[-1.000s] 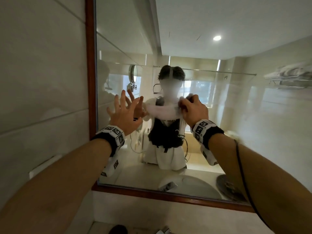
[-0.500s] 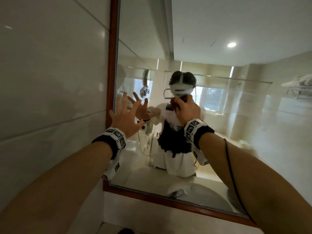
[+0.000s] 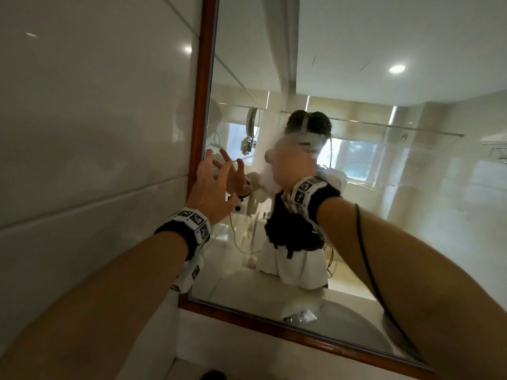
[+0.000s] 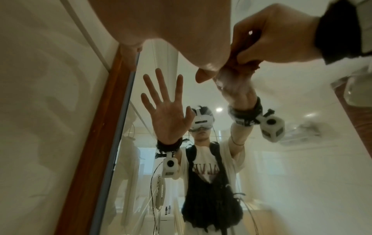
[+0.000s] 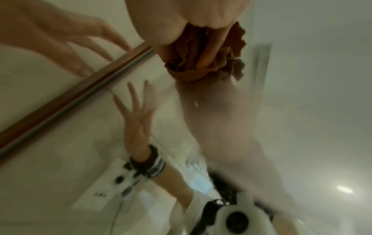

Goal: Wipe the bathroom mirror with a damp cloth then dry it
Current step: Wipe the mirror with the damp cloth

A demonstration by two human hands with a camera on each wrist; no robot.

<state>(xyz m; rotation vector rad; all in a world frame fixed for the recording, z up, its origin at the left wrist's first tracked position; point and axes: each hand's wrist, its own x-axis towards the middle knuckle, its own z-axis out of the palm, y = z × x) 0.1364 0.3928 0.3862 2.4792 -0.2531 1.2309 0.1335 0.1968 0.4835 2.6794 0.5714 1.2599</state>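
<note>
Left hand (image 3: pixel 211 185) splayed at the upright mirror (image 3: pixel 384 215) edge; right hand (image 3: pixel 292 171) clamps the bunched cloth (image 5: pixel 203 63) against its glass.

Left limit: wooden frame (image 3: pixel 203 86) bounded the mirror (image 3: pixel 411 215).
Open glass: lay right of right hand (image 3: pixel 290 171).

Two hands (image 3: pixel 211 187) (image 3: pixel 290 171), one cloth (image 5: pixel 203 63), one mirror (image 3: pixel 411 215).
</note>
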